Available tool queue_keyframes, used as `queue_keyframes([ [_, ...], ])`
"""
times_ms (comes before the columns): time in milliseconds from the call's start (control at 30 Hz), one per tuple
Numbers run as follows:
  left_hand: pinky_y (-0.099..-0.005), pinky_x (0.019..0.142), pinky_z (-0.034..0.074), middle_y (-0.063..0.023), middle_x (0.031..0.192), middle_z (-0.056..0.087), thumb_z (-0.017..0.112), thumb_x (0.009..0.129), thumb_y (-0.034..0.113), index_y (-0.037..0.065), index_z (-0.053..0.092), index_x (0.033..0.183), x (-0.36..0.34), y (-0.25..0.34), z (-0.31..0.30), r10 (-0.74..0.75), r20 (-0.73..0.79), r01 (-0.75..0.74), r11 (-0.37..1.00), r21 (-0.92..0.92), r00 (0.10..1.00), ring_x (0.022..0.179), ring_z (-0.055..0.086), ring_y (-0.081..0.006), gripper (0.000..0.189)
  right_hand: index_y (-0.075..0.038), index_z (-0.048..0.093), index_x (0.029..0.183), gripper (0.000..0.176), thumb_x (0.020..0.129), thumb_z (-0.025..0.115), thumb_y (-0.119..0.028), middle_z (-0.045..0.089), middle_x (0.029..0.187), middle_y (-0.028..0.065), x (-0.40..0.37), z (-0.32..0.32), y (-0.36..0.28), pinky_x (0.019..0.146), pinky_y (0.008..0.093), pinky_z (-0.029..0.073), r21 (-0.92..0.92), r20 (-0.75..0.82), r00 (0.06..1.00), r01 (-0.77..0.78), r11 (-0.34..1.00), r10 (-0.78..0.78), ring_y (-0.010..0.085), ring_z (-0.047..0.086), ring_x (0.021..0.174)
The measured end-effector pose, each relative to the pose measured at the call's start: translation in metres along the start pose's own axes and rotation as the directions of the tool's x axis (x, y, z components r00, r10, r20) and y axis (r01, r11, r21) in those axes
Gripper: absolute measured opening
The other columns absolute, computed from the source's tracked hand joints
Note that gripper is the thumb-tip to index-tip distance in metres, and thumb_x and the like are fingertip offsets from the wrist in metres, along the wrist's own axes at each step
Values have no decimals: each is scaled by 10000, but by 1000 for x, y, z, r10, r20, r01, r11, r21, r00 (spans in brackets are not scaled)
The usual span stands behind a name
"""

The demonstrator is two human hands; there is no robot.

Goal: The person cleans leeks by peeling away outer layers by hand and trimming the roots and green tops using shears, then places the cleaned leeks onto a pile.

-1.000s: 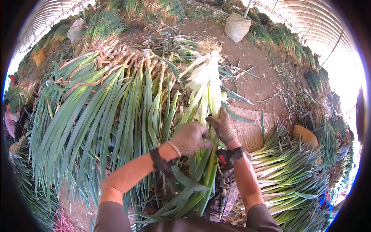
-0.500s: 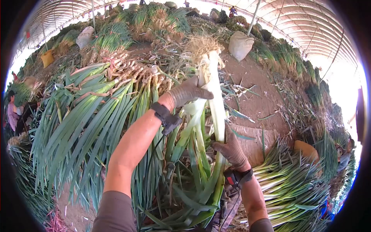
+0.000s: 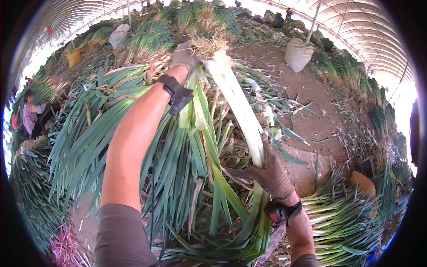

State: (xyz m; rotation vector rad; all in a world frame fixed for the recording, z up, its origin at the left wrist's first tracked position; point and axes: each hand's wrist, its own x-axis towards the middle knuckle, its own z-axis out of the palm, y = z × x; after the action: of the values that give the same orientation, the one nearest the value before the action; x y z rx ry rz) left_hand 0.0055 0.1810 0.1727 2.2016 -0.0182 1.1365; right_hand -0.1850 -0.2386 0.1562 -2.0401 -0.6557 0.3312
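L brown-gloved hand [image 3: 184, 55] went up to 11 o'clock (can't see grip); R brown-gloved hand [image 3: 272, 174], 4 o'clock, clamps long white-green leek [image 3: 236, 104], now barer up top.

Bright light [image 3: 401, 118] glares beneath an arched, ribbed roof [image 3: 358, 29], a slanting pole [image 3: 314, 21] and brown dirt floor [image 3: 307, 91]
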Motion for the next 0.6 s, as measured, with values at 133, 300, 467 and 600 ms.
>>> queue_keyframes([
  [133, -370, 804, 539, -134, 1043, 730, 712, 865, 336, 137, 711, 1127, 16, -6, -9, -106, -139, 94, 991, -93, 985, 934, 699, -305, 329, 2, 363, 1428, 770, 789, 753, -176, 665, 1005, 255, -13, 5, -11, 810, 427, 551, -98, -15, 1000, 17, 995, -18, 353, 687, 895],
  [300, -350, 769, 537, -117, 984, 730, 657, 910, 217, 93, 724, 1074, 12, 36, -12, -69, -48, 79, 962, 263, 996, 864, 682, -248, 216, -2, 326, 1452, 774, 781, 685, -145, 654, 960, 286, -23, 6, 7, 801, 450, 548, -36, 6, 1000, 17, 999, -17, 409, 679, 861],
  [467, -389, 796, 532, -125, 978, 734, 632, 916, 253, 75, 755, 960, 11, 12, 4, 80, -131, -44, 966, 255, 988, 896, 685, -304, 221, 15, 324, 1459, 821, 736, 685, -133, 643, 953, 294, -41, 2, 7, 811, 477, 535, -61, -67, 998, 3, 998, -7, 449, 659, 859],
  [600, -404, 708, 531, -94, 865, 721, 633, 920, 369, 65, 736, 968, 7, -41, -131, -117, -275, 215, 908, 360, 954, 765, 669, -285, 325, 47, 406, 1386, 751, 726, 711, -144, 650, 911, 254, -108, -23, 61, 755, 466, 521, -242, -172, 985, -37, 970, -6, 401, 640, 782],
])
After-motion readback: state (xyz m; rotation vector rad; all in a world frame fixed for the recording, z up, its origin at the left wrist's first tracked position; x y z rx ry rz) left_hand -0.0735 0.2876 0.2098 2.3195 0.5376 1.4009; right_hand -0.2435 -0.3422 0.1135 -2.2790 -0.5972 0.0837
